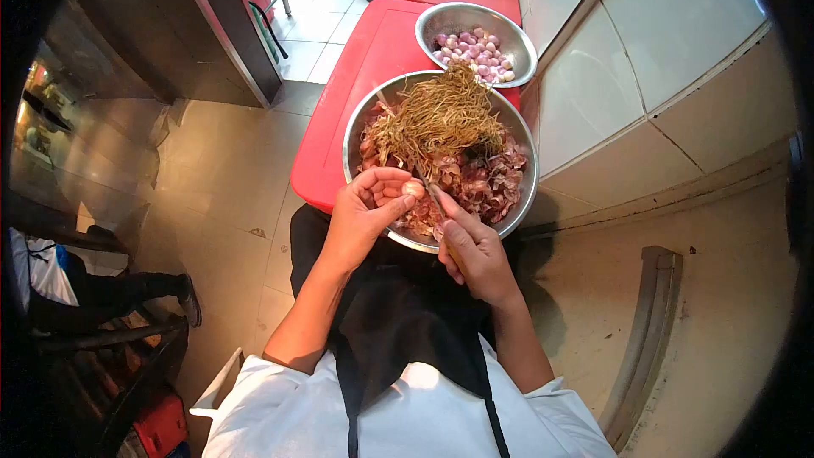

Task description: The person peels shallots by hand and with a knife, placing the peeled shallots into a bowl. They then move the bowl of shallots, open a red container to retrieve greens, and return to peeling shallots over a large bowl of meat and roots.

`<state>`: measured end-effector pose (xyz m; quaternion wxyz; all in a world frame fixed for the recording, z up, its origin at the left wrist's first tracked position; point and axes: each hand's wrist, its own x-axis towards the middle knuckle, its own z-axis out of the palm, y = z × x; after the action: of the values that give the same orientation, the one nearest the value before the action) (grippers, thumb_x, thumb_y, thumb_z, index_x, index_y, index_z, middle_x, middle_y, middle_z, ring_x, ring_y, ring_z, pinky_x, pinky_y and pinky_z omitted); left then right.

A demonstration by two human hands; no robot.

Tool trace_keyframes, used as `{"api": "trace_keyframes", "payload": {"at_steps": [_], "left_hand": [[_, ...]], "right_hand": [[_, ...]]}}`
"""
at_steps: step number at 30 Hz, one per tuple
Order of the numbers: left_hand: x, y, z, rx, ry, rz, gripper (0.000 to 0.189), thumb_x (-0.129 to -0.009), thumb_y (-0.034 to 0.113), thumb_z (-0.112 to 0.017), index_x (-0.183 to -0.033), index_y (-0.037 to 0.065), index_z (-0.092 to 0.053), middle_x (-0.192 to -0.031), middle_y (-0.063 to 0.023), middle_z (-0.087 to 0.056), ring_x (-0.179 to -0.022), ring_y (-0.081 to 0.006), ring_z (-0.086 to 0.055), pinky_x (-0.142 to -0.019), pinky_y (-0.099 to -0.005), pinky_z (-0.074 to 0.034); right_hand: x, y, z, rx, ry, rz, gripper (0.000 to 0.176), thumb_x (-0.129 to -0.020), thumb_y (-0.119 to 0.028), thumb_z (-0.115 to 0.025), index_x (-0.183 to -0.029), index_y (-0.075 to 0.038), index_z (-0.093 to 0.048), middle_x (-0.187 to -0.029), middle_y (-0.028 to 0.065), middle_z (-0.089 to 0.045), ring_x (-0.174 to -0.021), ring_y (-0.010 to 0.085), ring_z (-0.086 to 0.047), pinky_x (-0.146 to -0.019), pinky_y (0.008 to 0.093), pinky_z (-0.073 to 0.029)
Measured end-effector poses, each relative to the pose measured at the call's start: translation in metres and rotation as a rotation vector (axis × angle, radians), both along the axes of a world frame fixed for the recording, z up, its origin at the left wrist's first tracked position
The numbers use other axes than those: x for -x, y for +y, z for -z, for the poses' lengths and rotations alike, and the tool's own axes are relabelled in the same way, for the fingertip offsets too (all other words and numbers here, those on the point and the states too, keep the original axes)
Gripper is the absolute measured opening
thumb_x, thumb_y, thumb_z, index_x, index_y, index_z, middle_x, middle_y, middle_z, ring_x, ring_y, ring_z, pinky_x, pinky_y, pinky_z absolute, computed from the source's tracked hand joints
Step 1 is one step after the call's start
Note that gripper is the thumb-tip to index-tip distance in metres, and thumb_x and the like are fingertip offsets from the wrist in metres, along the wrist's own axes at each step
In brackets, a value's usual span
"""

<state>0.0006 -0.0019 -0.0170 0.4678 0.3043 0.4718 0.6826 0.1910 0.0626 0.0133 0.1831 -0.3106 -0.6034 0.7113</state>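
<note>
The left hand [363, 214] has its grip closed on a round, glossy shallot [414, 190] above a metal bowl [528, 193] of papery skins [498, 185] and wiry, straw-like roots [449, 114]. The right hand's [482, 256] grip clasps a slim knife [435, 198], blade just beside the shallot. Beyond, smooth purple-white shallots [473, 49] fill another bowl [523, 49].

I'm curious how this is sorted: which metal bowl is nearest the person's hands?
The larger bowl, heaped with stringy roots and papery skins. The smaller bowl, holding pinkish-white bulbs, sits farther away, beyond it.
</note>
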Motion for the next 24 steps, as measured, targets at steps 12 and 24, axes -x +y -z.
{"api": "trace_keyframes", "payload": {"at_steps": [12, 24], "left_hand": [[0.003, -0.003, 0.005, 0.016, -0.262, 0.092, 0.04, -0.094, 0.015, -0.066, -0.129, -0.004, -0.059, -0.108, -0.0085, -0.071, -0.092, -0.0135, -0.068, -0.082, -0.0267, -0.055], [-0.004, -0.003, 0.011, 0.041, -0.173, 0.017, 0.039, -0.091, 0.016, -0.073, -0.122, -0.005, -0.063, -0.096, -0.0092, -0.073, -0.082, -0.0159, -0.072, -0.076, -0.0283, -0.057]], "right_hand": [[0.002, 0.001, -0.004, -0.473, -0.1, -0.108, 0.053, -0.101, -0.024, -0.057, -0.15, -0.008, -0.044, -0.13, 0.0186, -0.064, -0.109, 0.0262, -0.069, -0.093, 0.0331, -0.049], [0.005, -0.002, 0.009, -0.643, -0.051, -0.008, 0.054, -0.099, -0.024, -0.059, -0.15, -0.011, -0.046, -0.074, 0.0174, -0.063, -0.062, 0.0199, -0.059, -0.066, 0.0325, -0.048]]}}
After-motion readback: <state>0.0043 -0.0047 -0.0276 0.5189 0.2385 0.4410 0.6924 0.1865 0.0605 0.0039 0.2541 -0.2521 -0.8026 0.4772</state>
